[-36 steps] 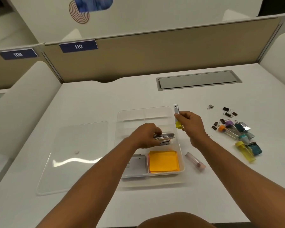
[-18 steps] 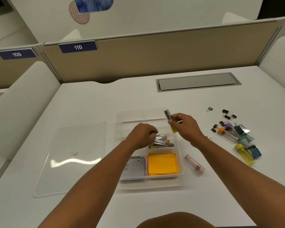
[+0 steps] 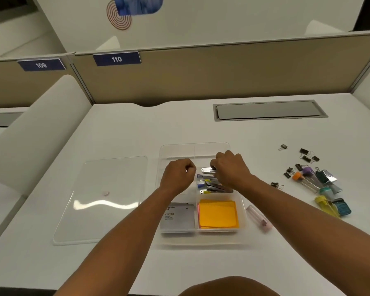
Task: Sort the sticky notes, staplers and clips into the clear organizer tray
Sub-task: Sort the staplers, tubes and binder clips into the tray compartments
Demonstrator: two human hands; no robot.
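The clear organizer tray sits mid-table. Its near right compartment holds orange sticky notes, and the near left one holds a grey pack. Several small staplers lie piled in the middle right compartment. My right hand is down over that pile, fingers curled round a silver stapler at its top. My left hand hovers just left of the pile with curled fingers and nothing in it. Black binder clips and coloured clip tubes lie on the table to the right.
The tray's clear lid lies flat to the left. A pink tube rests just right of the tray. One binder clip lies beside my right forearm. A grey cable hatch is set into the desk behind.
My right hand brought the yellow stapler from above the tray's far right corner down into the stapler compartment. My left hand let go of the staplers and drew back to the left.
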